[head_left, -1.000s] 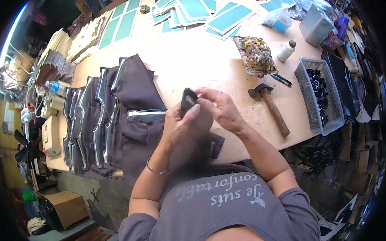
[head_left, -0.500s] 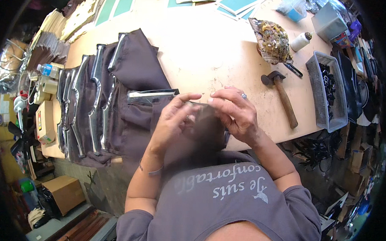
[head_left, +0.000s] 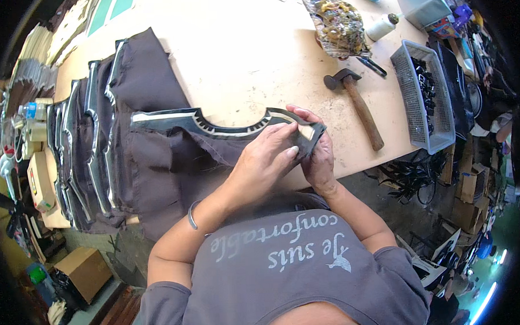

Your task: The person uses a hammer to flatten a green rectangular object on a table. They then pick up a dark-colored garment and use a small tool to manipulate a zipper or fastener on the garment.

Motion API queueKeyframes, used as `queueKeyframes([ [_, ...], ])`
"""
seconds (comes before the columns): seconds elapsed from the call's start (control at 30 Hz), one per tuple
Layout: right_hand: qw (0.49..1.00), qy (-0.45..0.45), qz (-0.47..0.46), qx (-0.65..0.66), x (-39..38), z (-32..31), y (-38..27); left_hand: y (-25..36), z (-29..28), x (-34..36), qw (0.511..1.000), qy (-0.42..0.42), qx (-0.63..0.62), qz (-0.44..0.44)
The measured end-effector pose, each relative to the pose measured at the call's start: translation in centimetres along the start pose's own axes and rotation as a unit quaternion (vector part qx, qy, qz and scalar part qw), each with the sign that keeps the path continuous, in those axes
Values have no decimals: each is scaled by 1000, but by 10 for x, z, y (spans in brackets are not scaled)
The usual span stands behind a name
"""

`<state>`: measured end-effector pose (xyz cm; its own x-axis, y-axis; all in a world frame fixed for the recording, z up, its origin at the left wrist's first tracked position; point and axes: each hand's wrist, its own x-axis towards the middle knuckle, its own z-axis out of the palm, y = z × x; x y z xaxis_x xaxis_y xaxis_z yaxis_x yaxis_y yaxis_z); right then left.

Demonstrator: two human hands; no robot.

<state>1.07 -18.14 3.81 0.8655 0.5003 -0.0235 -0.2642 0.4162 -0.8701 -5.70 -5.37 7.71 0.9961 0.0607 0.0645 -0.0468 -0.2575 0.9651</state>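
Hands | both pinching dark fabric piece near corner | hammer on table

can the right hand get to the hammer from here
Likely yes: the hammer lies ahead and to the right of the right hand, nothing seen between, though that hand would first need to release the dark strip.

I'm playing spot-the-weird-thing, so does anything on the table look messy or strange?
Yes: the crusty, lumpy brown-and-yellow thing beyond the wooden-handled hammer. It looks caked in blotchy layers, unlike the smooth white cylinder beside it, though I can't tell what it is. The pale tan tabletop also has dark specks.
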Motion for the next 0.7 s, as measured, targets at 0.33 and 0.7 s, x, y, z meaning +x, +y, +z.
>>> queueKeyframes([
  [0.33,995,10,14,102,8,-4,6,20,19,21,948,-12,309,70],
  [0.7,997,-40,0,65,9,15,-4,15,-5,22,966,173,121,150],
])
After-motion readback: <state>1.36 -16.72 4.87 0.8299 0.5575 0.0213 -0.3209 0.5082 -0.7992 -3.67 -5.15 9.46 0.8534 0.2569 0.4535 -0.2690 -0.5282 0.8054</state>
